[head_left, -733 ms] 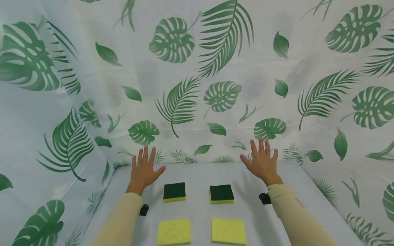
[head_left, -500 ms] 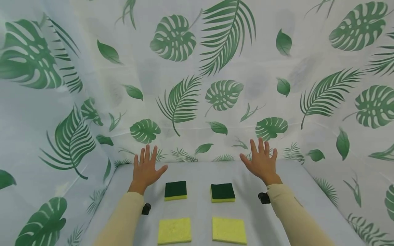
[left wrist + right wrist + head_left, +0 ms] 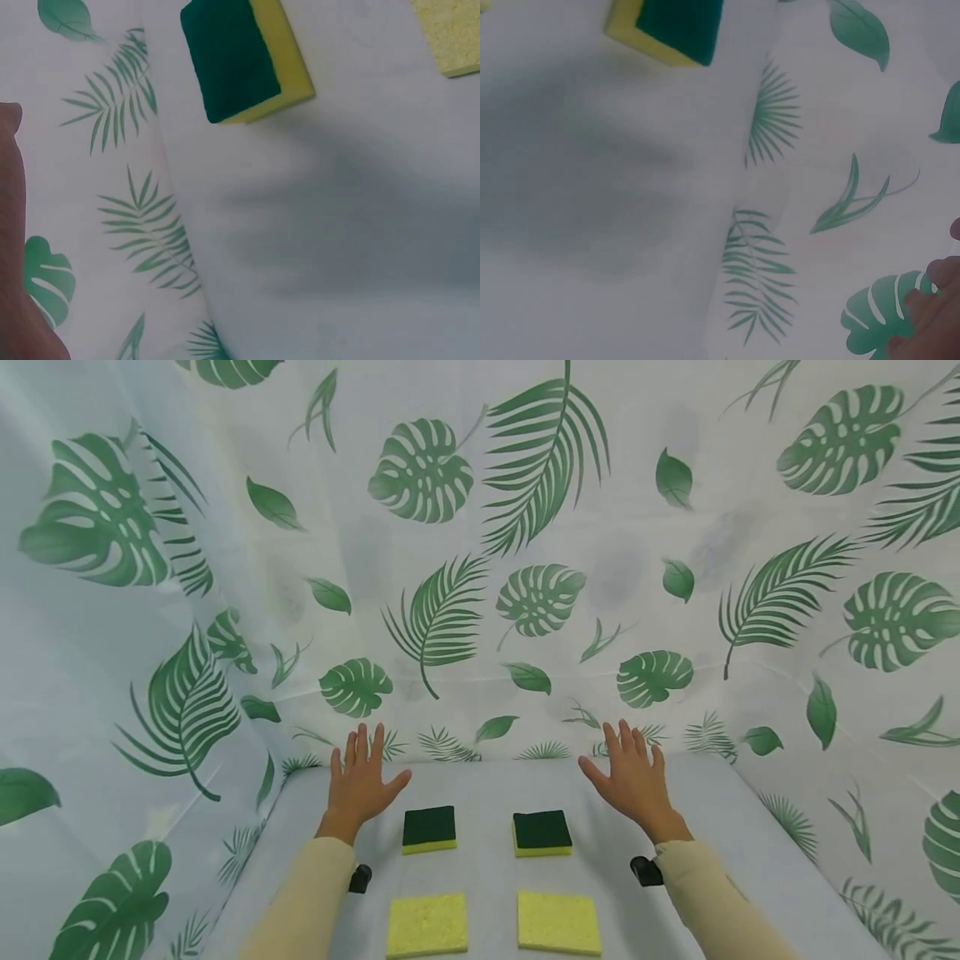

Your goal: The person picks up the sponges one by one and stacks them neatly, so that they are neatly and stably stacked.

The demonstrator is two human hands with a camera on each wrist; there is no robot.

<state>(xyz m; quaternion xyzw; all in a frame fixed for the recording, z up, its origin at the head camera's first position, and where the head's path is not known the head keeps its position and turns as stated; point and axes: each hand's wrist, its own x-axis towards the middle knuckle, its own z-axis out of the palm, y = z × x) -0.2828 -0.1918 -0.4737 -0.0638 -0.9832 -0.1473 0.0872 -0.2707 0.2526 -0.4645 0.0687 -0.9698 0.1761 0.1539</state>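
In the head view my left hand [image 3: 359, 787] hovers over the far left of the table, fingers straight and spread, holding nothing. Opposite it, my right hand [image 3: 632, 782] is held up the same way at the far right. Between and slightly nearer than the hands lie two sponges, dark green on top and yellow below: a left one [image 3: 429, 829] and a right one [image 3: 542, 833]. Closer to me are two flat yellow sponges, one left [image 3: 427, 925] and one right [image 3: 558, 922]. Neither hand touches a sponge.
A white cloth covers the table [image 3: 480, 793]. White curtains [image 3: 465, 693] printed with green leaves enclose it at the back and both sides. Black wrist straps or mounts show at the left sleeve [image 3: 361, 878] and the right sleeve [image 3: 647, 871].
Both hands sit slightly lower in the head view, and the right hand's fingers have drawn closer together. The head view has shifted a little. The sponges have stayed put.
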